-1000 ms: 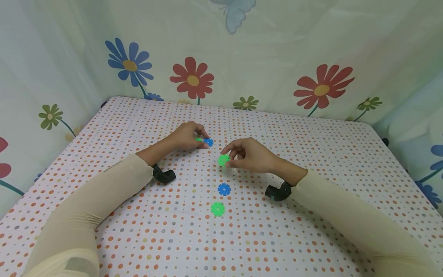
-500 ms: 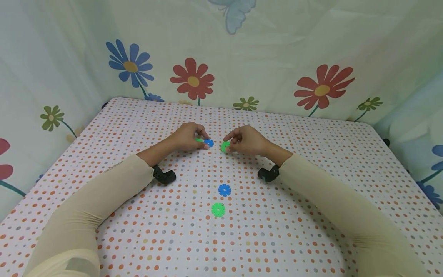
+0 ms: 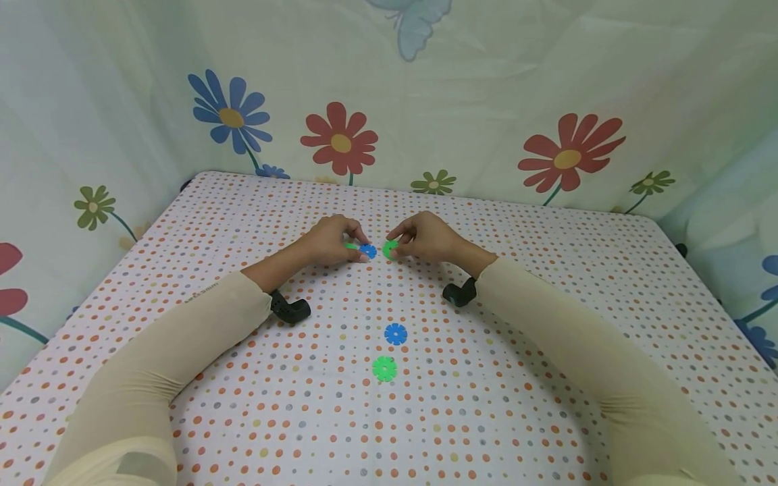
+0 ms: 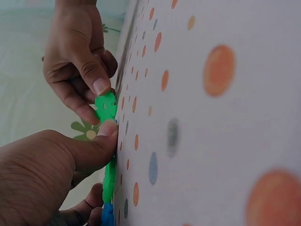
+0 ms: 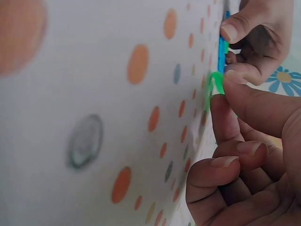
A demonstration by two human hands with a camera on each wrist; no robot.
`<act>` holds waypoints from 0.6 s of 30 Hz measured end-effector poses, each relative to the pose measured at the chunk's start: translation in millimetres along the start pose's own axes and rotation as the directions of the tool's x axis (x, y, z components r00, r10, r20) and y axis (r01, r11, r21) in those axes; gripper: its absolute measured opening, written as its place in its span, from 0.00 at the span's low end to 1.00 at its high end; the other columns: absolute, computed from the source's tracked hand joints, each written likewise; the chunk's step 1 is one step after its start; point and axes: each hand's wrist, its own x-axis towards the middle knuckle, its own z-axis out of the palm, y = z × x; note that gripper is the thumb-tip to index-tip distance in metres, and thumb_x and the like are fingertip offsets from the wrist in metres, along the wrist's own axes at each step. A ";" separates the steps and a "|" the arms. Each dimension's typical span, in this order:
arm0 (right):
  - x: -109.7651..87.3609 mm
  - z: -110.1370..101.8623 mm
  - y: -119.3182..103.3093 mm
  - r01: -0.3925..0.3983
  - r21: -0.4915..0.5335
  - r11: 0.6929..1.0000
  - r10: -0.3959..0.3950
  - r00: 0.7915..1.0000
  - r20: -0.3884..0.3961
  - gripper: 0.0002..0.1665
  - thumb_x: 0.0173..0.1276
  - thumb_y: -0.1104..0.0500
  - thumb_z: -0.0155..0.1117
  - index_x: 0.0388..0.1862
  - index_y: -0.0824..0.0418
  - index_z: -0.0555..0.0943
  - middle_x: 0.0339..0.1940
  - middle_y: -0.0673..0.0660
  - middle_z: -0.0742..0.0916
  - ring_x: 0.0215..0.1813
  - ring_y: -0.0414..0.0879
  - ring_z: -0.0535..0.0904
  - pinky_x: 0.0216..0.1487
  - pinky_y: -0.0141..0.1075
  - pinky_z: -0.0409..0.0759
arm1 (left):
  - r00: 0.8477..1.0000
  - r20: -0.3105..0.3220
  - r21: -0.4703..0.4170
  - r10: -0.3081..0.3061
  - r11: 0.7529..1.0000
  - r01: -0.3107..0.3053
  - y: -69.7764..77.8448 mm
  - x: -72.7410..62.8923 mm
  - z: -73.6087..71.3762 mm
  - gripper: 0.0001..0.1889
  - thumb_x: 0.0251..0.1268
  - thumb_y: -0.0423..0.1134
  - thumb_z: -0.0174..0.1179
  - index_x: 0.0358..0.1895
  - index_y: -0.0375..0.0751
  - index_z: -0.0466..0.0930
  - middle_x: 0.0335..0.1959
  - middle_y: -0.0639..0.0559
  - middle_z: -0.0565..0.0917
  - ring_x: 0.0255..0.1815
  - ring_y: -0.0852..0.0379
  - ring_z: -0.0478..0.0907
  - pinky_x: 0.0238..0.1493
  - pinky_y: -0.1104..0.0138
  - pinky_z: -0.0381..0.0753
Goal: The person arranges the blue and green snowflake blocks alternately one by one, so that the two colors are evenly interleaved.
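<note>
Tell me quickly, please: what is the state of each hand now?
Left hand: holding a blue disc, a green piece beside it.
Right hand: holding a green disc.

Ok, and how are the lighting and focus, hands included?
Head view: soft light, faint shadow under the right sleeve; left wrist view: dimmer, left hand fairly clear, lower-right orange dot blurred; right wrist view: right hand fairly clear, top-left orange dot blurred.

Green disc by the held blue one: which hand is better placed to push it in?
Probably the right hand: it pinches the green disc close beside the blue disc, which the left hand holds and could keep steady.
</note>
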 end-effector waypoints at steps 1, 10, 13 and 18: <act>1.0 0.4 0.1 0.000 -0.001 1.000 0.000 1.000 0.000 0.18 0.64 0.57 0.71 0.52 0.58 0.86 0.40 0.56 0.88 0.39 0.45 0.79 0.38 0.33 0.76 | 1.000 0.000 0.000 0.000 1.000 0.000 0.2 -0.1 0.0 0.15 0.58 0.47 0.71 0.47 0.48 0.85 0.55 0.46 0.82 0.61 0.46 0.76 0.63 0.52 0.73; 5.7 3.6 1.7 -0.003 -0.003 1.000 0.003 1.000 -0.001 0.18 0.63 0.56 0.72 0.51 0.59 0.86 0.42 0.56 0.88 0.43 0.46 0.80 0.42 0.33 0.76 | 1.000 0.003 0.007 0.011 1.000 -0.011 -0.2 0.6 0.1 0.16 0.58 0.47 0.71 0.48 0.47 0.85 0.55 0.46 0.83 0.60 0.46 0.76 0.62 0.52 0.74; 6.4 4.2 2.1 -0.003 0.000 1.000 0.003 1.000 -0.002 0.18 0.63 0.55 0.73 0.50 0.59 0.86 0.42 0.56 0.87 0.44 0.46 0.80 0.42 0.34 0.76 | 1.000 0.001 0.006 0.012 1.000 -0.012 -1.1 1.3 0.2 0.16 0.58 0.47 0.71 0.48 0.47 0.85 0.55 0.46 0.83 0.60 0.46 0.77 0.62 0.52 0.74; 7.0 4.8 1.9 -0.004 -0.006 1.000 0.004 1.000 0.002 0.17 0.63 0.54 0.73 0.50 0.58 0.86 0.42 0.55 0.87 0.45 0.46 0.80 0.43 0.34 0.76 | 1.000 0.003 0.005 0.007 1.000 -0.007 -1.4 1.3 0.1 0.16 0.58 0.47 0.71 0.48 0.47 0.85 0.55 0.46 0.83 0.60 0.46 0.77 0.62 0.52 0.74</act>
